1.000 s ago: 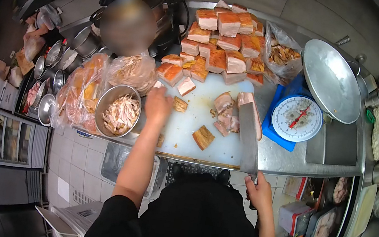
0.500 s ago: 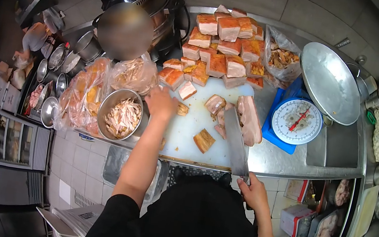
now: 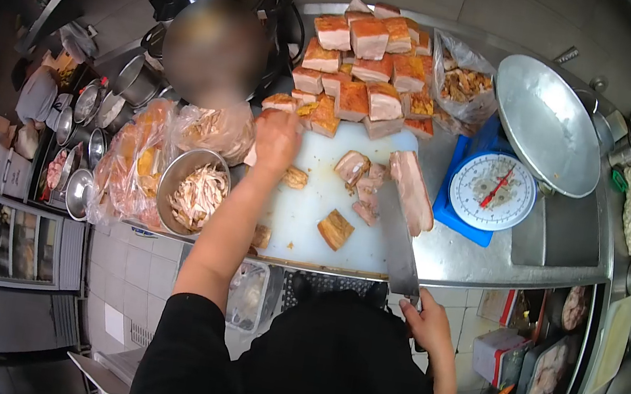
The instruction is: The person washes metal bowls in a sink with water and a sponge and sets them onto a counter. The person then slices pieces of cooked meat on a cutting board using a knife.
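Seen from your head camera, you stand at the near edge of a white cutting board (image 3: 303,224) in a kitchen, your right hand (image 3: 427,324) wrapped around the handle of a broad knife (image 3: 398,246). The blade slants away from you over the board's right side, just beside a long pork slab (image 3: 411,193) lying along that edge; whether steel meets meat, you cannot tell from here. Your left hand (image 3: 277,138) reaches to the board's far left corner, over pork pieces there; the fingers are hidden from above, so whether they grasp a piece or merely rest on it cannot be told.

Left of the slab, toward the middle of the board, lie a pork chunk (image 3: 351,166) and some scraps (image 3: 368,198), with a browned piece (image 3: 335,229) nearer you. A stack of roasted pork blocks (image 3: 367,39) rises at the board's far end, a plastic bag (image 3: 483,100) of meat to the right of it. Right of the board stands a blue scale (image 3: 492,192) topped by a metal pan (image 3: 550,126). Left of the board, a steel bowl (image 3: 167,185) holds shredded meat (image 3: 200,194).
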`<state>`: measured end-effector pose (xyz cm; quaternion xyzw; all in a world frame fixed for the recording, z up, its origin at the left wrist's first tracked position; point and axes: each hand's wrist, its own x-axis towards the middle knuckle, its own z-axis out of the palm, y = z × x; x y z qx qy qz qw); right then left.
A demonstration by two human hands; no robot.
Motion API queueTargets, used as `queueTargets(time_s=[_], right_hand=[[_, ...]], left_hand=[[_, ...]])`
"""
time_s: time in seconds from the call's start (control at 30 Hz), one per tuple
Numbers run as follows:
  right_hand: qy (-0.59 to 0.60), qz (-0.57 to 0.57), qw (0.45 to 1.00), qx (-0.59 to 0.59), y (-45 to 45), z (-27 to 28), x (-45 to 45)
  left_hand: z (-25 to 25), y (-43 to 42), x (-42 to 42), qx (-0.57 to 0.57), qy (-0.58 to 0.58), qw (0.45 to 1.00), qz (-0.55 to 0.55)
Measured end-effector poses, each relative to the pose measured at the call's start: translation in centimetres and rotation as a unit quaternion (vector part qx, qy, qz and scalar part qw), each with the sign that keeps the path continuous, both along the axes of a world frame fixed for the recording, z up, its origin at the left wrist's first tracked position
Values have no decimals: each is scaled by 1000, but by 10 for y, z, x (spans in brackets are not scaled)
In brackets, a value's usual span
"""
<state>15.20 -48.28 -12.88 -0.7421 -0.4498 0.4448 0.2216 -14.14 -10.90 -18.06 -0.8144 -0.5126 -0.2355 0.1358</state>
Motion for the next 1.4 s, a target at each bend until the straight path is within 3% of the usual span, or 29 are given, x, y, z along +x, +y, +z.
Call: queueTargets(time_s=[0.03, 0.13, 0.27, 0.33, 0.37, 0.43, 0.47, 0.5, 0.57, 0.6, 0.7, 0.93, 1.13, 1.27, 1.33, 1.37, 1.4], right_hand=[[2, -2, 1000, -5, -1, -2, 1], [22, -21, 1000, 2, 0, -3, 2], [21, -13, 1000, -7, 5, 4, -1], [21, -16, 1000, -16, 8, 10, -3], [22, -12, 1000, -18, 8, 10, -3], [12, -9, 1000, -2, 7, 10, 0], [13, -8, 1000, -3, 7, 9, 1], [17, -9, 1000, -5, 8, 9, 1], [21, -6, 1000, -6, 11, 8, 2], [24, -1, 1000, -1, 14, 7, 2], [26, 12, 1000, 4, 20, 5, 2], [43, 28, 999, 1, 21, 5, 1], [62, 6, 998, 1, 8, -2, 9], [56, -8, 998, 4, 2, -3, 15], [69, -14, 998, 6, -2, -5, 17], [72, -19, 997, 6, -3, -5, 17], [68, -22, 997, 6, -4, -4, 18]], left_hand=[[2, 5, -6, 36, -18, 999, 10], [10, 13, -19, -31, 4, 999, 41], [19, 6, -20, -25, 0, 999, 34], [37, 1, -27, -195, -104, 975, 5], [48, 0, -35, -196, -103, 975, 9], [70, 1, -61, -373, -102, 921, -41], [76, 0, -73, -407, -102, 907, -38], [76, 1, -76, -407, -103, 907, -36], [69, 6, -84, -430, 151, 890, 33], [49, 4, -84, -402, 179, 895, 69], [22, -9, -65, -365, 142, 908, 150], [14, -17, -48, -344, 62, 901, 258], [16, -14, -47, -361, 58, 897, 250], [17, -1, -68, -292, 85, 927, 220], [15, 11, -81, -428, -221, 862, 160], [27, 3, -76, -429, -216, 863, 157], [38, -9, -75, -501, -355, 779, 124]])
